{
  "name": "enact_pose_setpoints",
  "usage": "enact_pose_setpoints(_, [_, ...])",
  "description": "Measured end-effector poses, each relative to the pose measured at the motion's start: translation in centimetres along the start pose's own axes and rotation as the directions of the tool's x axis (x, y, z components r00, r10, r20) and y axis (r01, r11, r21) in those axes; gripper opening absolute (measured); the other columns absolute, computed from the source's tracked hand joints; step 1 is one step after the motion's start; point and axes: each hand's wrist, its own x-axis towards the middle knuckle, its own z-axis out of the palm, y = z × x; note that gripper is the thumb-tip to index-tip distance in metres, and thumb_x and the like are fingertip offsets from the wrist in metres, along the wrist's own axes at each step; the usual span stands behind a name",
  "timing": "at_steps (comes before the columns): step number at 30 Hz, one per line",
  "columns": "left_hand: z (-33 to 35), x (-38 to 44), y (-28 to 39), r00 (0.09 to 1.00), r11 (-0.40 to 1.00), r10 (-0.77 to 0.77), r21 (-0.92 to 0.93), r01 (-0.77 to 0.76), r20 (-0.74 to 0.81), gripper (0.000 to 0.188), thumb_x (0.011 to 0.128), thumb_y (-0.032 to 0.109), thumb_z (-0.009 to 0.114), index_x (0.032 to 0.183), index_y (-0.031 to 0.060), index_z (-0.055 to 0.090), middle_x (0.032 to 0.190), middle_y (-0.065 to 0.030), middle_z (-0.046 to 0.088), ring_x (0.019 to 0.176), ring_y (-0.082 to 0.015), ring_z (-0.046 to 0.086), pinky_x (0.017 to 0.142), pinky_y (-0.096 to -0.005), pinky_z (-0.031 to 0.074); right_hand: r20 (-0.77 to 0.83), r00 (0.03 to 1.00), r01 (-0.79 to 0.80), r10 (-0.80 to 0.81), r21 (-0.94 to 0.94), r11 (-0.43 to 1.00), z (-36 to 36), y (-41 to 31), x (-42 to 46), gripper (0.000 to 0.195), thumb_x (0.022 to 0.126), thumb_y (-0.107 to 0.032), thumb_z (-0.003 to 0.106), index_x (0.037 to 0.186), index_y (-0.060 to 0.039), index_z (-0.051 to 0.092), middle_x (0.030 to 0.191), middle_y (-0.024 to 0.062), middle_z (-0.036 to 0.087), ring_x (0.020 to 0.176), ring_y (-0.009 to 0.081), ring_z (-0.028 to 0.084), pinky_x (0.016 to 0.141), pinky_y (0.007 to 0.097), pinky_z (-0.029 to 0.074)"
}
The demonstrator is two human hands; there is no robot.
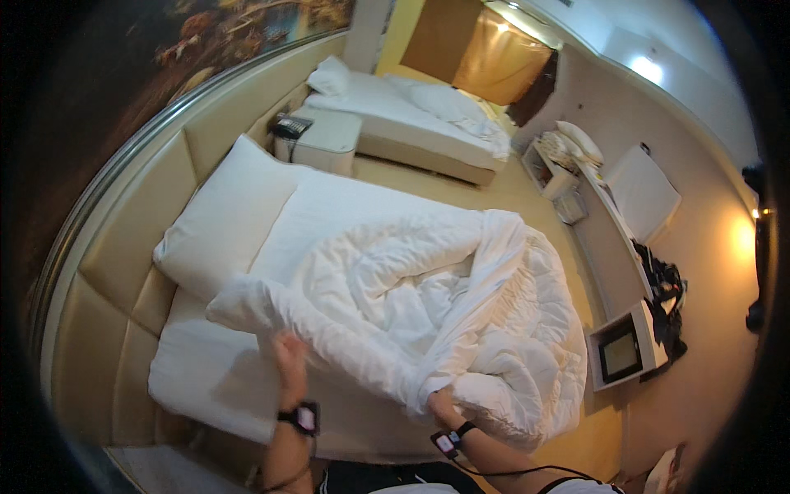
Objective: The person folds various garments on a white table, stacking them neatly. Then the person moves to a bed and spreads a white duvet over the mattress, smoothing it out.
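A rumpled white duvet [395, 309] lies bunched across the near bed, its left corner raised over the white sheet [216, 370]. My left hand [289, 352], slightly blurred, grips the duvet's near edge below that corner; fabric partly hides the fingers. At the foot end, my right hand [441, 404] is closed on a gathered fold of the duvet, fingertips tucked out of sight. Each wrist wears a black strap with a small device. Beyond the duvet, a white pillow [228, 216] rests against the padded headboard [123, 278].
Past the near bed stand a nightstand [333, 133] with a telephone [291, 126] and a second bed [419, 129]. A long shelf [611, 228] runs along the right wall, with dark clothing [666, 290] heaped there. Near its end is a box-like unit [623, 352].
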Motion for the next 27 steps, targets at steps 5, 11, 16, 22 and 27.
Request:
enact_pose_setpoints(5, [13.6, -14.3, -7.9, 0.595, 0.809, -0.574, 0.278, 0.517, 0.563, 0.062, 0.077, 0.032, 0.077, 0.118, -0.0057, 0.051, 0.106, -0.0130, 0.059, 0.097, -0.0219, 0.056, 0.081, -0.0341, 0.047, -0.106, 0.994, 0.013, 0.004, 0.160, 0.987, 2.8, 0.4, -1.4, 0.029, 0.081, -0.006, 0.051, 0.107, 0.0029, 0.062, 0.110, 0.0112, 0.060, 0.100, 0.0247, 0.057, 0.084, 0.0341, 0.046])
enact_pose_setpoints(11, [19.9, -17.7, -7.7, 0.717, 0.853, -0.514, 0.368, 0.370, 0.471, 0.060, 0.078, 0.031, 0.075, 0.114, -0.0091, 0.050, 0.106, -0.0184, 0.060, 0.093, -0.0270, 0.059, 0.078, -0.0359, 0.047, -0.021, 0.989, 0.132, -0.145, 0.550, 0.825, -5.4, -0.3, -7.8, 0.039, 0.081, -0.010, 0.060, 0.119, -0.0011, 0.057, 0.115, 0.0160, 0.058, 0.106, 0.0261, 0.055, 0.095, 0.0348, 0.042])
enact_pose_setpoints(16, [20.0, -17.5, -10.5, 0.738, 0.856, -0.508, 0.359, 0.373, 0.445, 0.055, 0.079, 0.027, 0.072, 0.112, -0.0099, 0.048, 0.103, -0.0182, 0.060, 0.079, -0.0276, 0.060, 0.070, -0.0387, 0.048, -0.554, 0.730, 0.192, -0.401, -0.397, 0.898, -6.8, 5.3, -6.9, 0.044, 0.071, -0.019, 0.068, 0.113, -0.0043, 0.062, 0.106, 0.0160, 0.061, 0.098, 0.0306, 0.059, 0.085, 0.0398, 0.048])
enact_pose_setpoints(22, [21.5, -20.1, -4.3, 0.770, 0.859, -0.362, 0.510, 0.056, 0.526, 0.051, 0.073, 0.016, 0.075, 0.111, -0.0086, 0.051, 0.114, -0.0204, 0.055, 0.102, -0.0281, 0.052, 0.084, -0.0400, 0.044, -0.341, 0.913, 0.252, -0.224, 0.039, 0.967, -10.0, 8.1, -3.5, 0.038, 0.070, -0.015, 0.064, 0.107, -0.0084, 0.066, 0.087, 0.0177, 0.064, 0.084, 0.0365, 0.060, 0.073, 0.0439, 0.049])
enact_pose_setpoints(27, [22.5, -15.4, -2.1, 0.954, 0.827, -0.076, 0.553, -0.102, 0.290, 0.047, 0.068, 0.013, 0.074, 0.105, -0.0087, 0.054, 0.097, -0.0232, 0.062, 0.087, -0.0328, 0.060, 0.078, -0.0393, 0.048, -0.582, 0.771, 0.505, -0.258, 0.312, 0.804, -19.3, 4.7, -7.1, 0.029, 0.067, -0.003, 0.058, 0.094, -0.0020, 0.067, 0.084, 0.0200, 0.065, 0.074, 0.0309, 0.062, 0.068, 0.0383, 0.049])
